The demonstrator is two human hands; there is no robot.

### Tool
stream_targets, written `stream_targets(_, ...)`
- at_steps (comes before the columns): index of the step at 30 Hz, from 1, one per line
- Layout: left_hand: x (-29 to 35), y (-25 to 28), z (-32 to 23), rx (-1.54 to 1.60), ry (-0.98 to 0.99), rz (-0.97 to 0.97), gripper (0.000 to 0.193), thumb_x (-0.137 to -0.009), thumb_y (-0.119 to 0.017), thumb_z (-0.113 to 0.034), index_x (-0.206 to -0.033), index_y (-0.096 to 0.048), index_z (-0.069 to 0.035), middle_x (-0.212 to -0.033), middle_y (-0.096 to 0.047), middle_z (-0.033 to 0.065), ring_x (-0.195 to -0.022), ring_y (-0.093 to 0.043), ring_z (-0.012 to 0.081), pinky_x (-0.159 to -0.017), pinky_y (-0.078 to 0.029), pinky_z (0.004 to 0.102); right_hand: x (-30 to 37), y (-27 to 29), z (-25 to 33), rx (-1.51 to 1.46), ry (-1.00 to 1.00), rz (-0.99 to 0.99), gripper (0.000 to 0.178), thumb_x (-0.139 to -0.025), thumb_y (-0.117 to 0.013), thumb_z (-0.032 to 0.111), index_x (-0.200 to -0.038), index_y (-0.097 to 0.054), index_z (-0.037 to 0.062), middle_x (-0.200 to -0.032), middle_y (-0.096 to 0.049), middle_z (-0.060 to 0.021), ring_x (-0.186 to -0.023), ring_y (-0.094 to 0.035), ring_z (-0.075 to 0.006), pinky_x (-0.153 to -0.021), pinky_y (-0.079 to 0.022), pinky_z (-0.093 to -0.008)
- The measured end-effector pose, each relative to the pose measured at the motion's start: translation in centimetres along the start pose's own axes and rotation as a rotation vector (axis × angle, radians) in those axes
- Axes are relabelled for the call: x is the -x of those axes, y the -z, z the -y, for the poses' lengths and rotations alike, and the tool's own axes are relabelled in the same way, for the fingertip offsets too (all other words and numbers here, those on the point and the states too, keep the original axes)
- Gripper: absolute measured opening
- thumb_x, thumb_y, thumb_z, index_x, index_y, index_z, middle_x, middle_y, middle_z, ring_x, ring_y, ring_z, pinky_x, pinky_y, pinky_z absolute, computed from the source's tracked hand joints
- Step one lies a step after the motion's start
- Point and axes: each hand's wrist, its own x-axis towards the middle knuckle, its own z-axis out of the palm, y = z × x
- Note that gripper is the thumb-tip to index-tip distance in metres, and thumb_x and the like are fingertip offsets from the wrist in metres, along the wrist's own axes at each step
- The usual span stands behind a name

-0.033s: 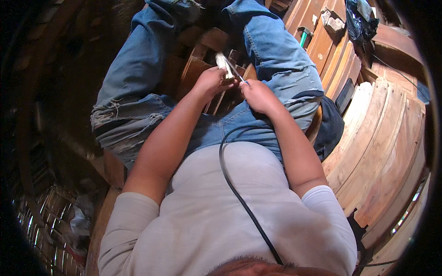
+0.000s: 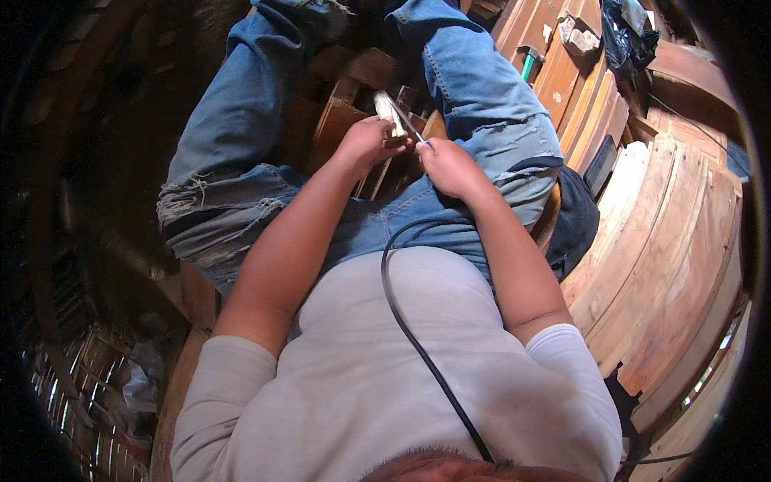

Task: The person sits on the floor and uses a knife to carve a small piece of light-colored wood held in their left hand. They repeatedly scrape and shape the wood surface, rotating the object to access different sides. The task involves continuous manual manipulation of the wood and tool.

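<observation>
From where I stand, the pale piece [image 2: 384,107] sits above the lap, between the knees of the jeans [image 2: 474,76]. The left hand [image 2: 368,143] pinches its near end, thumb and fingers closed around it. The right hand [image 2: 447,166] is curled round the near end of a slim tool [image 2: 407,120] that slants alongside the piece; whether they touch, I can't tell. The piece looks light and stiff to me, probably dry rather than slippery. I'd grip it low, as here, fingers clear of the tool.
</observation>
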Motion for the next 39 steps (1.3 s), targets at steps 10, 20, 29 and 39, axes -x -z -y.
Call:
stream_targets(10, -0.7, 0.5, 0.4, -0.093, -0.05, 0.016, 0.023, -0.105, -0.048, -0.015, -0.121, -0.056, -0.001, -0.106, -0.067, 0.0138, -0.094, -0.072, 0.0252, -0.081, -0.063, 0.0365, -0.1, -0.2, 0.2, 0.042, -0.011, -0.01, 0.045, -0.105, -0.044, 0.034, -0.098, -0.065, -0.0053, -0.098, -0.067, -0.0314, -0.096, -0.064, -0.0486, -0.085, -0.049, -0.0526)
stream_targets(20, 1.1, -0.5, -0.4, -0.082, -0.013, -0.025, 0.026, -0.106, -0.046, -0.015, -0.124, -0.057, -0.001, -0.108, -0.068, 0.0135, -0.095, -0.071, 0.0252, -0.083, -0.063, 0.0367, -0.5, -0.4, 0.0, 0.042, -0.044, 0.012, 0.046, -0.105, -0.043, 0.034, -0.103, -0.066, -0.0048, -0.105, -0.067, -0.0319, -0.103, -0.064, -0.0485, -0.09, -0.049, -0.0524)
stream_targets(29, 0.4, 0.1, 0.2, -0.125, -0.031, 0.01, 0.027, -0.106, -0.047, -0.019, -0.123, -0.058, 0.0, -0.111, -0.067, 0.014, -0.096, -0.07, 0.0228, -0.081, -0.063, 0.0354, 0.6, 1.2, 1.9, 0.051, -0.077, 0.083, 0.051, -0.106, -0.04, 0.036, -0.105, -0.066, -0.0079, -0.111, -0.067, -0.0334, -0.109, -0.062, -0.0498, -0.096, -0.047, -0.0541)
stream_targets(39, 0.0, 0.2, 0.2, -0.073, -0.025, -0.003, 0.027, -0.105, -0.048, -0.019, -0.121, -0.057, 0.001, -0.11, -0.068, 0.0138, -0.093, -0.072, 0.0237, -0.08, -0.062, 0.0361, -0.4, 0.2, 0.7, 0.057, -0.05, 0.052, 0.048, -0.106, -0.04, 0.035, -0.104, -0.067, -0.0051, -0.106, -0.068, -0.0323, -0.104, -0.064, -0.049, -0.093, -0.049, -0.0541)
